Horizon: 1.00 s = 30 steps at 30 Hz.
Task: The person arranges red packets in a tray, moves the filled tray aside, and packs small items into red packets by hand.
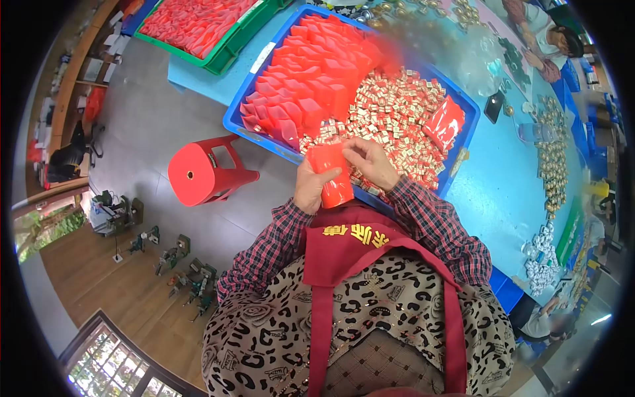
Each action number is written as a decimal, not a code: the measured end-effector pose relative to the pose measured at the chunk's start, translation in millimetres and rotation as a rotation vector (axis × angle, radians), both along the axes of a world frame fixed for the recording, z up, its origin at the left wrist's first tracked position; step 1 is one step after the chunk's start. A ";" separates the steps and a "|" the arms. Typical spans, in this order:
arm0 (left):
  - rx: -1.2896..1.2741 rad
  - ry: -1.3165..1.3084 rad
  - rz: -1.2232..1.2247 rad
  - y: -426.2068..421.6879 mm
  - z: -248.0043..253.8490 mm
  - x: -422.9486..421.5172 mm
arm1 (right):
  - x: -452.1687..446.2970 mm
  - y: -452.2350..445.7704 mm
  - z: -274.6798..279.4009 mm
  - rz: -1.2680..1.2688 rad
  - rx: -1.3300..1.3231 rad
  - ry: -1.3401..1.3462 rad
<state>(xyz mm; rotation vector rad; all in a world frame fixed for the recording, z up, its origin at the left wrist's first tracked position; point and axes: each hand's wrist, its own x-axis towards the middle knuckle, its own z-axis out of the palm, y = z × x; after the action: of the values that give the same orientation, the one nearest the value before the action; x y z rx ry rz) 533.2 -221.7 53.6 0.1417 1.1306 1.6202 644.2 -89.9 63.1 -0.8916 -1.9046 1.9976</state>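
Note:
My left hand [309, 186] is closed around a red plastic pouch [337, 182], thumb lying across its front. At the pouch's upper right edge, my right hand [374, 163] has its fingers pinched together; whether a small piece is between them is hidden. Both hands are over the near rim of a blue tray [233, 119]. Inside it, many small red-and-cream pieces [393, 109] are heaped on the right, and flat red pouches [311, 73] lie in overlapping rows on the left. A shiny red packet [444, 124] rests on the pieces near the right wall.
A green crate [225, 58] of red pouches is at the upper left. A red stool [192, 173] stands left of the table. On the blue table [493, 178] are a dark phone [494, 106], a clear container [537, 132] and gold-coloured parts [552, 159]. Another person [546, 40] sits across.

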 end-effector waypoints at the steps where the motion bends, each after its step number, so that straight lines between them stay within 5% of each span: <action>1: -0.016 -0.008 0.009 1.1 -2.9 4.5 | 4.3 -1.9 1.9 -0.012 -0.021 0.012; 4: -0.049 -0.021 0.022 5.1 -7.4 14.0 | 15.5 -3.0 2.1 -0.041 -0.063 0.036; 13: -0.084 -0.093 -0.054 10.3 -6.1 22.7 | 34.7 0.9 -14.9 -0.147 0.411 0.102; 18: -0.063 -0.175 0.047 12.0 -5.8 30.8 | 41.8 -5.2 -7.9 -0.266 0.082 -0.091; 24: 0.199 -0.335 -0.185 -10.8 -38.9 0.5 | 54.9 8.0 -13.2 -0.348 0.280 0.071; 30: 0.223 0.714 -0.241 5.5 11.1 1.5 | 72.6 9.3 -3.4 -0.213 0.661 0.050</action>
<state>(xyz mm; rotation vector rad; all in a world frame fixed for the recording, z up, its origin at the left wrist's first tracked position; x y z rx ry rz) 534.7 -216.1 64.6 1.0267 1.3832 1.5040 716.8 -80.6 59.7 -0.7942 -2.1233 1.1326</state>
